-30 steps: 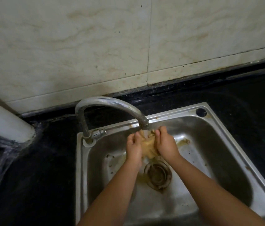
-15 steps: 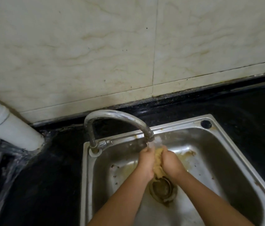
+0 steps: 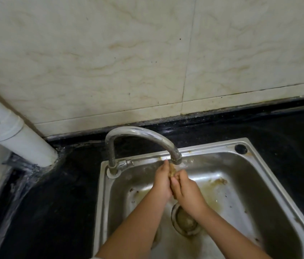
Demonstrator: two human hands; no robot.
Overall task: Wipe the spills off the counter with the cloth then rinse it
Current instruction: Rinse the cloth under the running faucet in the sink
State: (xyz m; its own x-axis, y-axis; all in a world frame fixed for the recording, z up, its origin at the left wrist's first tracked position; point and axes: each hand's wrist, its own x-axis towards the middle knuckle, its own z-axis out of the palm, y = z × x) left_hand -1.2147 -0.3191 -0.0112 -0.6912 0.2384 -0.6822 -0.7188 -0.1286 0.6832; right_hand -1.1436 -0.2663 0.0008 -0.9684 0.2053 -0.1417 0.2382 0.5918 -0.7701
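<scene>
Both hands are pressed together under the tap [image 3: 176, 159], over the sink [image 3: 255, 184]. The left hand [image 3: 163, 181] has its fingers nearly straight, pointing up against the cloth [image 3: 172, 170]. The right hand [image 3: 186, 187] curls its fingers round the cloth, squeezing it against the left palm. The cloth is a small, wet, yellow-brown wad, showing only above the fingertips and a sliver below the palms; the rest is hidden between the hands. Any water from the spout is hard to make out. The drain [image 3: 184, 221] lies below the right wrist, brown stains beside it.
</scene>
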